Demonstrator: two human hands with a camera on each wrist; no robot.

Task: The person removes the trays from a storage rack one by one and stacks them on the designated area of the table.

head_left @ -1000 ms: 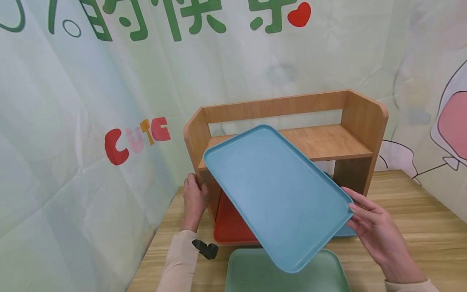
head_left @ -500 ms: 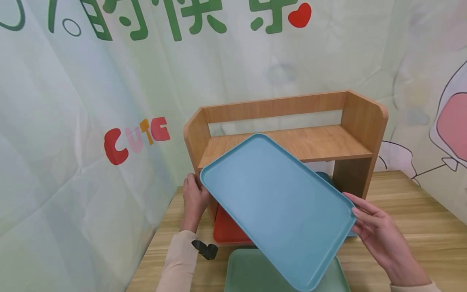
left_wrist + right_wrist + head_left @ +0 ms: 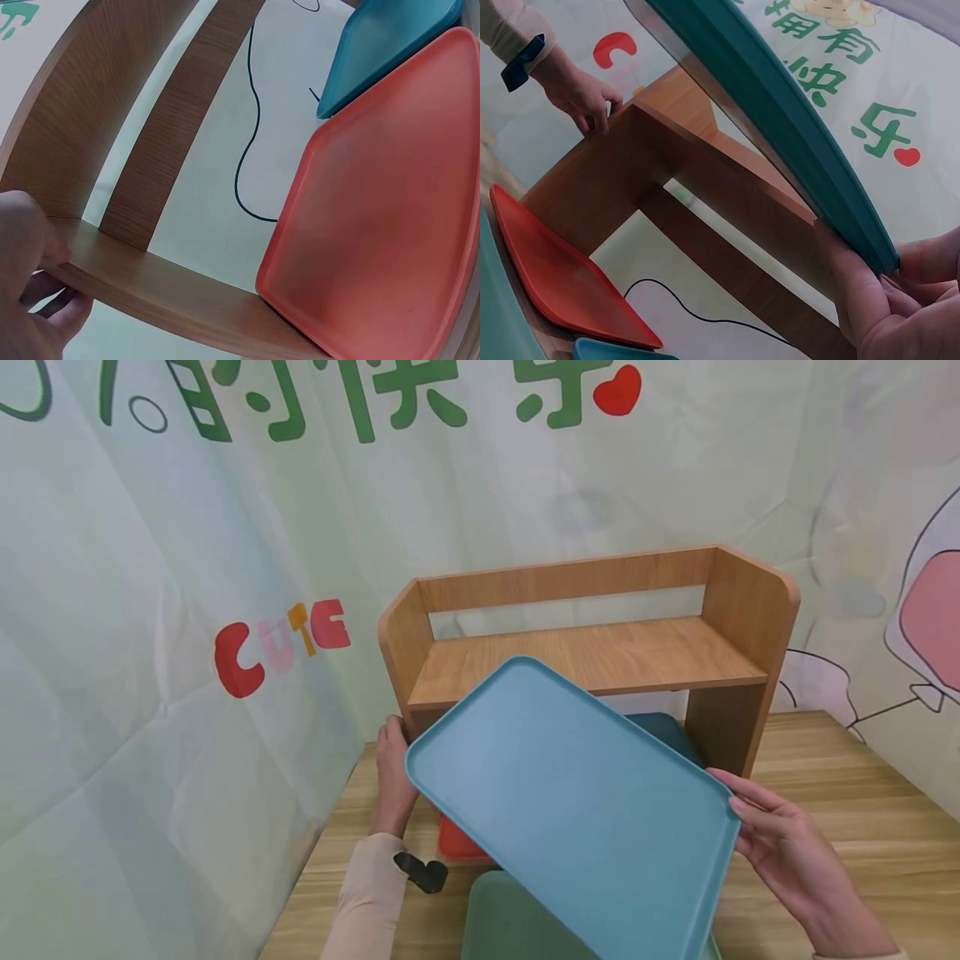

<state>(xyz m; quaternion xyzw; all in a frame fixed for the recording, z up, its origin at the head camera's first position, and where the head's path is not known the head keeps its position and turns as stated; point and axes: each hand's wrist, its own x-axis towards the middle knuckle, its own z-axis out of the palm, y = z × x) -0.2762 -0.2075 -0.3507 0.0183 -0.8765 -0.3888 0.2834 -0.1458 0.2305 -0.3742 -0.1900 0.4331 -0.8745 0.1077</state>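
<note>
My right hand pinches a light blue rectangular tray at its right corner, thumb on the face side. The tray is held tilted in front of a wooden desktop shelf, hiding much of its lower compartment. At the shelf's left side panel is my left hand; the left wrist view shows its fingers wrapped around the panel's edge. A red tray lies in the lower compartment at the left, and a dark teal tray beside it at the right.
A green tray lies on the wood-grain table in front of the shelf, partly covered by the held tray. A printed fabric backdrop hangs behind and along the left. A black strap is on the left wrist.
My right hand has lowered the light blue tray toward me and slightly right, uncovering more of the shelf board and the teal tray. My left hand stays on the side panel.
</note>
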